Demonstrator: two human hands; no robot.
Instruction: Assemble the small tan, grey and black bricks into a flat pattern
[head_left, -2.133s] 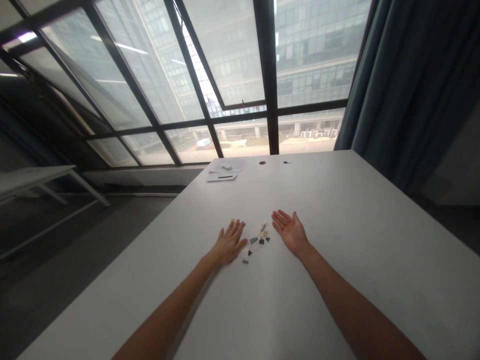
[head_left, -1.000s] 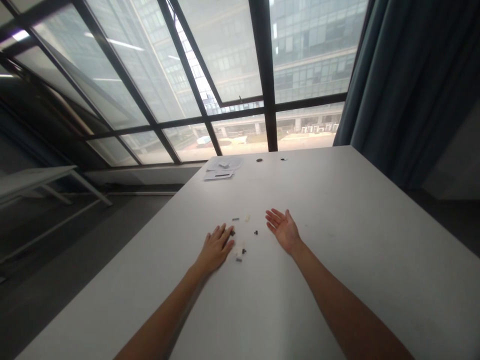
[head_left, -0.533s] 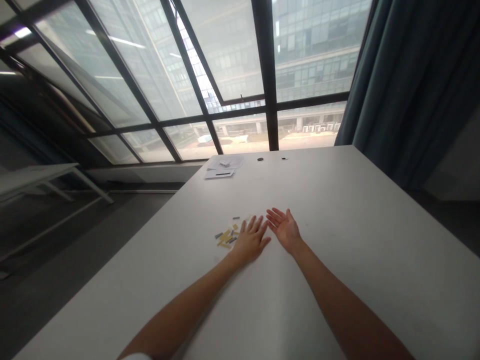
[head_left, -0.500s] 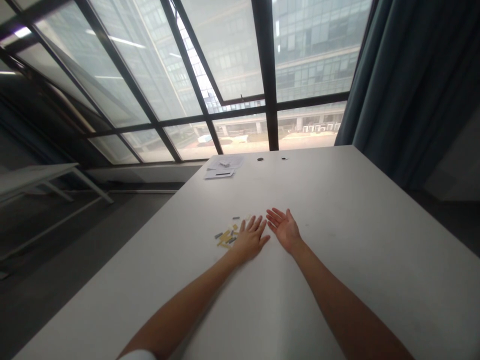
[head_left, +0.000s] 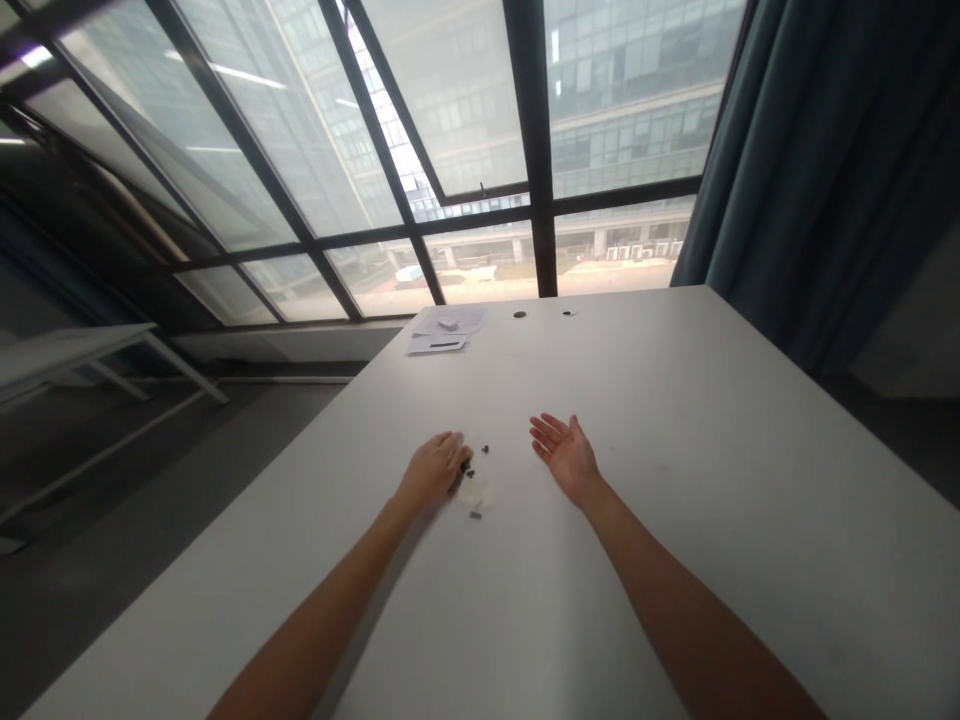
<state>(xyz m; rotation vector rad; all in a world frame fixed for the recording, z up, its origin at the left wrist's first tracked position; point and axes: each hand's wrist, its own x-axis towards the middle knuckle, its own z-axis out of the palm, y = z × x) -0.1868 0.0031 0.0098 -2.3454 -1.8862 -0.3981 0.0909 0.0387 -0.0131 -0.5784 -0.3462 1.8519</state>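
My left hand lies palm down on the white table, its fingers bent and close together against the left side of a small heap of loose pieces. The pale yellowish pieces are smeared by motion. Dark small pieces lie by the fingertips, and a short grey piece is at the heap's near edge. Some of the heap may be hidden under the hand. My right hand rests to the right, apart from the pieces, palm turned up and fingers stretched out, holding nothing.
Papers lie at the table's far left corner, with a dark strip on the nearer sheet. Two small dark round spots show near the far edge. Windows stand behind, a blue curtain hangs right, and another table stands left.
My left hand has moved left, from the right side of the pieces to their left side, and its spread fingers have bent together. The pieces have shifted slightly right. My right hand has stayed nearly still.
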